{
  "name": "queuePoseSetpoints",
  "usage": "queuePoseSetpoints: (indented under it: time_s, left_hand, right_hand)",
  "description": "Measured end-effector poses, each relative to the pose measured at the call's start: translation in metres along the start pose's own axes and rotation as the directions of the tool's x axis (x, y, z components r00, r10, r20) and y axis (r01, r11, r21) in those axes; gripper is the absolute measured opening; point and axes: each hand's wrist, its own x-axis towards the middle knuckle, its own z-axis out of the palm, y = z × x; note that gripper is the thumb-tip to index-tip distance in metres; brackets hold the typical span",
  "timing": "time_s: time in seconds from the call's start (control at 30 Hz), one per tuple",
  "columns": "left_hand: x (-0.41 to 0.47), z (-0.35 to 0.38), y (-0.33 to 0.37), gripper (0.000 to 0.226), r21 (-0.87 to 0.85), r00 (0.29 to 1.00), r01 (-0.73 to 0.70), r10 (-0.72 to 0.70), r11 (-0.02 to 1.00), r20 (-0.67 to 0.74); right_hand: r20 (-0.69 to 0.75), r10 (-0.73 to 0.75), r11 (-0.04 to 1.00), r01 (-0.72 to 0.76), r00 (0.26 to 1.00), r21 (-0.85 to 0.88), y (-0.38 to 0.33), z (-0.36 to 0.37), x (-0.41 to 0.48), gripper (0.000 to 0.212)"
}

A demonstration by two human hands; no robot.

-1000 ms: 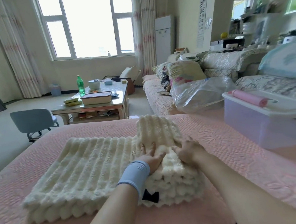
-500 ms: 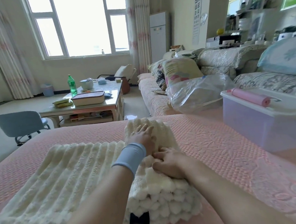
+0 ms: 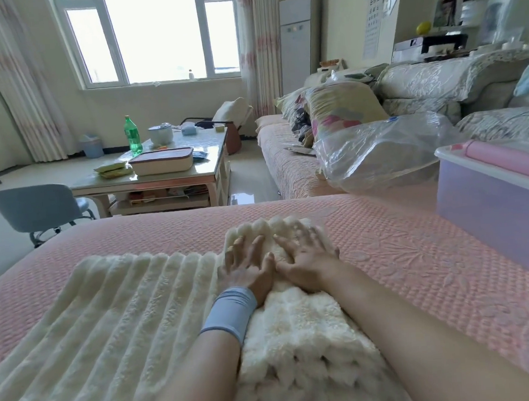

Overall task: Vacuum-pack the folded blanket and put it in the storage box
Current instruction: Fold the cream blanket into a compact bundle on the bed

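we see a cream blanket (image 3: 115, 318), thick plush with raised ribs running away from us, lying on a pink quilted bedcover (image 3: 415, 253) stitched in small squares and leaf shapes. its right part is folded into a tall stack of soft, scalloped layers, and both hands lie flat on top of that stack. the left hand (image 3: 248, 263), with a pale blue wristband (image 3: 228, 315) on its wrist, has its fingers spread and stretched forward, grasping nothing. the right hand (image 3: 307, 259) is just beside it, thumbs almost touching, palm down with fingers fanned, also grasping nothing.

half a second ago the right hand sat curled nearer to us behind the left; now both have slid forward to the far end of the stack, side by side and flattened.

to the right on the bed stands a translucent lilac storage box (image 3: 490, 214) with a white lid and a pink roll (image 3: 508, 159) on top. beyond it a crumpled clear plastic bag (image 3: 378, 150) rests on the sofa (image 3: 289, 164). further off we see a glass-topped coffee table (image 3: 211, 160) with a green bottle (image 3: 133, 135), a grey-blue chair (image 3: 36, 206) and a bright window (image 3: 154, 33).
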Motion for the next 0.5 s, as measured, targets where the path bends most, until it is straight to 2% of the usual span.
queuePoseSetpoints:
  time_s: [0.13,0.4,0.5]
  left_hand:
    - [0.012,0.006,-0.003,0.06,-0.009,0.995,-0.009,0.01,1.0,0.1]
    - [-0.01,-0.011,0.004,0.072,0.033,0.973,0.032,-0.039,0.999,0.229]
    - [-0.032,-0.021,0.009,0.071,0.071,0.953,0.017,-0.038,0.997,0.301]
  right_hand:
    - [0.056,0.035,0.999,-0.034,0.998,-0.025,0.008,0.016,0.008,0.069]
    - [0.032,0.035,0.988,-0.03,0.999,-0.152,0.002,0.011,-0.018,0.071]
    - [0.105,0.039,0.995,-0.029,0.994,-0.09,-0.004,0.001,-0.045,0.072]
